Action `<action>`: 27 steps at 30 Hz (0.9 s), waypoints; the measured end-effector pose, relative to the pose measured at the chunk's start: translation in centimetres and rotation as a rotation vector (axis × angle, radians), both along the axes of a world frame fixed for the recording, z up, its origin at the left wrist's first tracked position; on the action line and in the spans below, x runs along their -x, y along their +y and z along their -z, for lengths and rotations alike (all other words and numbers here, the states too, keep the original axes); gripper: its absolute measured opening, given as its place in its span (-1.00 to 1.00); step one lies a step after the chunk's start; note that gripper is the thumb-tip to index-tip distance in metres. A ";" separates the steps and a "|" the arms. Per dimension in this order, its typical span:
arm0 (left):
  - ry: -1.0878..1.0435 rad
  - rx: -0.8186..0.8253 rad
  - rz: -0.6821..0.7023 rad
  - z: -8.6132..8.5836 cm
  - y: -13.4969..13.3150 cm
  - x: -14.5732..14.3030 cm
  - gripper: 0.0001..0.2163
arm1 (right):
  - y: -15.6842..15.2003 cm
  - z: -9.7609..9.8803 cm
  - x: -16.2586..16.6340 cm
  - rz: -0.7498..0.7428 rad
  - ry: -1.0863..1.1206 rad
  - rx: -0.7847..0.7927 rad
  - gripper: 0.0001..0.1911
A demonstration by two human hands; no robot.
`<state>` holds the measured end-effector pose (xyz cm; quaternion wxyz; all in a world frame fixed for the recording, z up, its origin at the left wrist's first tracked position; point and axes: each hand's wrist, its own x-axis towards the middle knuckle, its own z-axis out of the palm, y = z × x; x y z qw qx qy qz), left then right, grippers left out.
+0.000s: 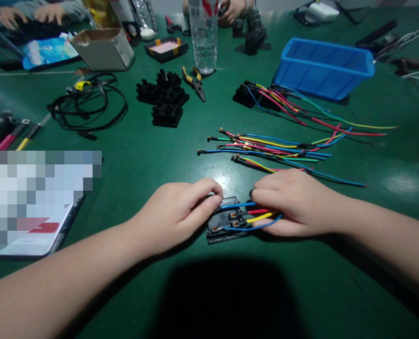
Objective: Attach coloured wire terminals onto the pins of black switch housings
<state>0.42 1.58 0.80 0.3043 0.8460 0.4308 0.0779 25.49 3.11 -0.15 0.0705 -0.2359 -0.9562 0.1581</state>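
The left hand pinches the block at ten o'clock; the right hand grips its wires at three o'clock.

A flat, rectangular black plastic housing with a raised rim lies open side up on the green desk, slightly askew, well apart from the desk's far edge. Into it run a thick blue insulated wire, a red insulated wire, a yellow insulated wire and a thinner blue wire, this last bowing along the near side. Copper-coloured terminals show in the housing; all four wires reach rightward to the right hand
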 end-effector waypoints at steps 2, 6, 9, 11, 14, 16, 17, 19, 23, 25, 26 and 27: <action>-0.033 -0.010 0.013 0.1 -0.1 0.1 -0.73 | 0.0 0.0 0.0 -0.001 0.002 0.000 -0.74; -0.055 -0.028 0.029 0.0 -0.2 0.0 -0.69 | 0.0 0.1 0.0 -0.002 -0.003 0.005 -0.74; -0.043 -0.041 0.034 0.0 -0.2 -0.1 -0.69 | 0.0 0.1 -0.1 0.000 -0.008 0.003 -0.73; -0.039 -0.040 0.037 -0.1 -0.1 -0.2 -0.70 | 0.0 0.1 -0.1 -0.001 -0.005 0.004 -0.73; -0.029 -0.048 0.039 -0.1 -0.1 -0.2 -0.70 | 0.1 0.1 -0.1 -0.005 -0.004 0.005 -0.73; -0.020 -0.051 0.050 -0.1 -0.1 -0.2 -0.65 | 0.1 0.1 -0.1 -0.004 -0.004 0.009 -0.73; -0.014 -0.049 0.054 -0.1 -0.1 -0.2 -0.63 | 0.1 0.1 -0.1 -0.003 -0.003 0.009 -0.73; 0.004 -0.058 0.051 -0.1 -0.2 -0.2 -0.60 | 0.0 0.1 -0.1 0.001 -0.003 0.009 -0.73; 0.023 -0.063 0.032 -0.2 -0.2 -0.3 -0.61 | 0.0 0.1 -0.1 0.005 -0.006 0.002 -0.73; 0.020 -0.059 0.028 -0.2 -0.2 -0.3 -0.62 | 0.0 0.1 -0.1 0.005 -0.006 0.000 -0.72; 0.019 -0.057 0.027 -0.2 -0.3 -0.3 -0.62 | 0.0 0.1 -0.1 0.005 -0.007 -0.001 -0.72; 0.018 -0.056 0.025 -0.2 -0.3 -0.4 -0.63 | 0.0 0.1 -0.1 0.004 -0.008 0.001 -0.73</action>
